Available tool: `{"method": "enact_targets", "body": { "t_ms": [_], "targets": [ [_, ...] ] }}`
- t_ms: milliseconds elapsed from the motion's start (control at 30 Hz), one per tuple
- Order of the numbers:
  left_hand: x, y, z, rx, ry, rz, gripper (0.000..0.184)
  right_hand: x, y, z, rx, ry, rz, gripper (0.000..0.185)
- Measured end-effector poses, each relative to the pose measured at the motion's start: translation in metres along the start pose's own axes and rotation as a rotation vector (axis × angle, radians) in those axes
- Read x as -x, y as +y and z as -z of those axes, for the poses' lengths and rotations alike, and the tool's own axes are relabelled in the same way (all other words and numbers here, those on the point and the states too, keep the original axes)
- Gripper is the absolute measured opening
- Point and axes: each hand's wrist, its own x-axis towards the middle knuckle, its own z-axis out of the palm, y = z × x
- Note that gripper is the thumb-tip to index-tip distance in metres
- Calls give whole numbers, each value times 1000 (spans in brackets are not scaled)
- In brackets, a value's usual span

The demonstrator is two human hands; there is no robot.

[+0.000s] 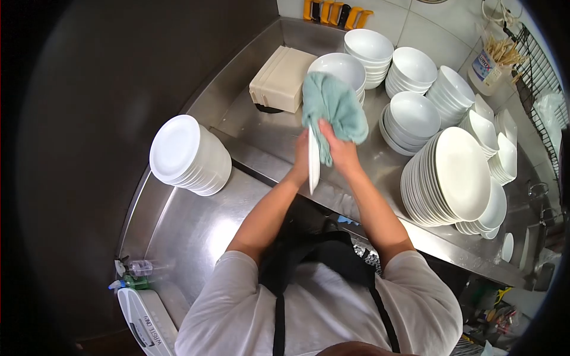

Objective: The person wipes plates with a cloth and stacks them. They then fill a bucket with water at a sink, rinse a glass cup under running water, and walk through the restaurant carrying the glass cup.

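A white plate [313, 166], seen nearly edge-on, is upright in front of me above the steel counter. My left hand [301, 155] grips it from the left, with most of the fingers behind it. On the plate's right side my right hand [341, 149] is closed on a light green cloth [336, 107], which hangs over the far part of the plate. Just beyond the cloth stands a stack of white bowls [339, 66]. A tall stack of white plates [463, 172] leans to the right, and another plate stack [176, 148] is on the left.
A beige box [281, 78] sits at the counter's back left. More bowl stacks [411, 113] fill the back right. Spray bottles [138, 268] and a white bin marked WASTE ONLY [145, 320] are at lower left. A tub of wooden sticks [491, 68] stands by the tiled wall.
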Motion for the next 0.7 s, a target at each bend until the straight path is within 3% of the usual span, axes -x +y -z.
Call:
{"method": "enact_targets", "body": {
  "t_ms": [133, 167, 200, 233, 333, 433, 467, 500, 567, 633, 700],
  "targets": [
    [-1, -19, 13, 530, -23, 85, 44, 24, 29, -6, 284, -209, -53, 45],
    [-2, -20, 32, 584, -28, 109, 44, 44, 61, -11, 297, -168, 281, 52],
    [2, -19, 49, 642, -34, 123, 43, 60, 32, -16, 262, -188, 546, 63],
    [9, -18, 66, 696, -46, 137, 43, 78, 7, -27, 302, -270, 570, 81],
    [36, -18, 86, 800, -46, 150, 42, 72, -27, -62, 512, -300, 502, 67],
    [46, -31, 79, 840, -20, 128, 40, 40, -41, -60, 470, -324, 658, 56],
    [45, -33, 77, 834, -10, 122, 40, 33, -36, -55, 378, -375, 430, 55],
    [43, -34, 75, 802, 17, 107, 40, 28, -24, -45, 283, -427, 202, 54],
    [34, -32, 75, 697, 92, 53, 39, 38, 18, -41, 279, -398, 105, 54],
    [19, -17, 83, 424, 240, -105, 38, 78, 38, -32, 243, -354, 259, 59],
    [3, 23, 102, -126, 460, -318, 38, 96, 20, -21, -93, -469, 210, 65]
  ]
}}
